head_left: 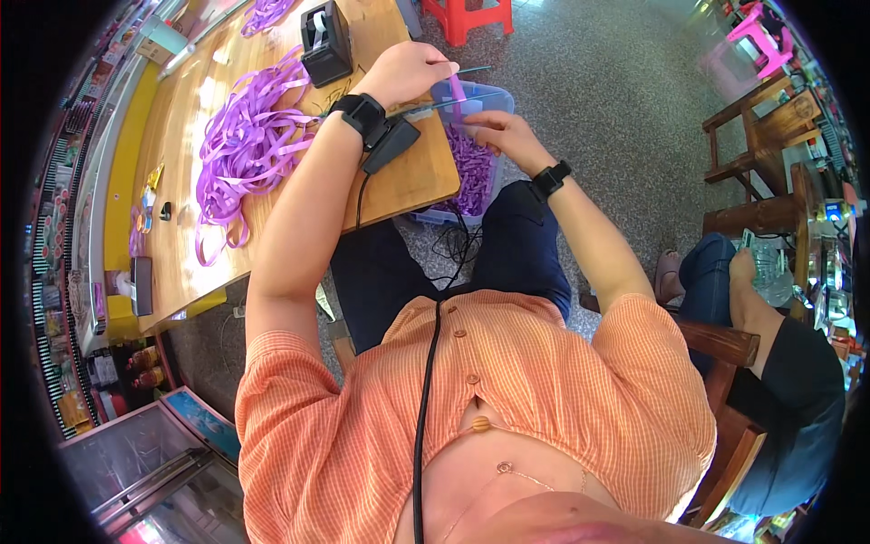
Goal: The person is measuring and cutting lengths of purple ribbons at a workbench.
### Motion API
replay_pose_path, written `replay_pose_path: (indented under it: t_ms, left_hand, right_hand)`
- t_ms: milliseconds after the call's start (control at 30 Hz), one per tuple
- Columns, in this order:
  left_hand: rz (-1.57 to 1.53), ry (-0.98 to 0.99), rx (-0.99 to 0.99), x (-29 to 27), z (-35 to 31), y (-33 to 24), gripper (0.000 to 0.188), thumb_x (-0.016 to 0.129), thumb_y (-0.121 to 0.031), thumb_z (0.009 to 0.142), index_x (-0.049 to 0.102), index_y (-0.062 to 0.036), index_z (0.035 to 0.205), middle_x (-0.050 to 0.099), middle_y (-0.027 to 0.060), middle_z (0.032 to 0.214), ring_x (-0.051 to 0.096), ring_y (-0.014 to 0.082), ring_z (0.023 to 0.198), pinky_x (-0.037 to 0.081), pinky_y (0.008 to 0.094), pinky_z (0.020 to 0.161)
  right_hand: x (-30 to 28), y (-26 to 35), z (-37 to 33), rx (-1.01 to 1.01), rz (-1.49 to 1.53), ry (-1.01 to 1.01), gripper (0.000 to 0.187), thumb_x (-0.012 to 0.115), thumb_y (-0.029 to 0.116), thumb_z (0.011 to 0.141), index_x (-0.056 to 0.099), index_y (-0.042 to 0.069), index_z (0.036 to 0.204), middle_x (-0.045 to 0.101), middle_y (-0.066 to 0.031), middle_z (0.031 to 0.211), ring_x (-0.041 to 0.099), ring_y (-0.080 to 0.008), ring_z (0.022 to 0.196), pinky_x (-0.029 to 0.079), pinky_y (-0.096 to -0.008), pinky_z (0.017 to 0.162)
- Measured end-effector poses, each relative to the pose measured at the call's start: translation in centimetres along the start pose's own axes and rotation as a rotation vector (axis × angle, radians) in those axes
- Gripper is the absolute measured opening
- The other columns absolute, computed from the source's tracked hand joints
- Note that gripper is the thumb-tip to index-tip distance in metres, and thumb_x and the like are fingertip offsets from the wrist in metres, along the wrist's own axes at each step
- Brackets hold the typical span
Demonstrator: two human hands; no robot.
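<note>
The tabletop [412, 189] bears ribbon [249, 140], seemingly remaining; pieces [471, 172] in bin [497, 177] seem done. Left hand [408, 72] and right hand [515, 141] pinch one strip [457, 91].

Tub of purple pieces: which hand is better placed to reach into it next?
Likely the right hand: it appears to reach over the tub, while the left hand seems farther from the pieces, near the table edge.

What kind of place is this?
Probably a small shop: shelves packed with goods line the left edge, and a glass-topped case stands at lower left. The purple ribbon heaped on a wooden table suggests there's a work corner too.
</note>
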State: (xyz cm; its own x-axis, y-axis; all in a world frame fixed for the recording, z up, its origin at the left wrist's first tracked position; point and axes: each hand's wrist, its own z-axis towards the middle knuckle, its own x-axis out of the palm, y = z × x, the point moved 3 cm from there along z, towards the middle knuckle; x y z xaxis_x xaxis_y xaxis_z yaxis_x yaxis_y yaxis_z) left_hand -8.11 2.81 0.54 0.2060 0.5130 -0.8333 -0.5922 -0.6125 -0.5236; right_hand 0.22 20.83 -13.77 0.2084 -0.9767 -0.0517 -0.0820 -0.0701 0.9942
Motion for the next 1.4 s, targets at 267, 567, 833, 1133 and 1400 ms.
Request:
replay_pose_path:
  t_ms: [267,567,833,1133,1400]
  left_hand:
    - [0.008,0.015,-0.003,0.2,-0.1,0.4,0.038,0.061,-0.043,0.089,0.074,-0.0072,0.094,0.070,0.0159,0.088,0.067,0.0342,0.086,0.051,0.0411,0.078]
    - [0.019,0.026,-0.023,0.2,0.3,0.1,0.039,0.061,-0.044,0.089,0.073,-0.0069,0.093,0.070,0.0155,0.087,0.066,0.0347,0.086,0.051,0.0412,0.079]
    - [0.003,-0.013,0.026,0.4,0.1,1.0,0.038,0.063,-0.040,0.090,0.073,-0.0041,0.094,0.070,0.0152,0.087,0.066,0.0306,0.084,0.051,0.0379,0.078]
    - [0.006,0.014,0.011,0.3,0.2,0.4,0.038,0.061,-0.043,0.089,0.074,-0.0073,0.094,0.071,0.0159,0.088,0.066,0.0348,0.086,0.051,0.0416,0.080]
    - [0.001,0.017,-0.003,0.2,-0.1,-0.1,0.039,0.062,-0.043,0.089,0.074,-0.0068,0.094,0.071,0.0162,0.088,0.066,0.0348,0.086,0.051,0.0414,0.079]
  right_hand:
    - [2.2,-0.8,3.0,-0.099,-0.300,-0.218,0.029,0.079,0.016,0.084,0.070,0.003,0.108,0.064,0.0025,0.081,0.055,-0.0050,0.072,0.044,-0.0220,0.064]
    - [3.2,-3.7,2.7,-0.195,-0.035,-0.229,0.021,0.073,0.014,0.089,0.072,0.000,0.105,0.067,0.0014,0.085,0.059,-0.0075,0.081,0.048,-0.0245,0.075]
    - [3.3,-2.6,-3.8,-0.198,-0.209,-0.102,0.021,0.069,0.016,0.091,0.073,-0.002,0.101,0.070,-0.0015,0.086,0.061,-0.0080,0.081,0.049,-0.0249,0.075]
    - [5.4,3.1,-13.8,-0.284,-0.133,0.007,0.029,0.064,0.013,0.094,0.065,0.004,0.122,0.052,0.0042,0.068,0.047,-0.0047,0.061,0.039,-0.0217,0.057]
    - [5.1,5.6,-14.7,-0.255,0.183,0.087,0.030,0.053,0.015,0.101,0.062,0.000,0.125,0.051,0.0026,0.071,0.045,-0.0054,0.062,0.037,-0.0210,0.057]
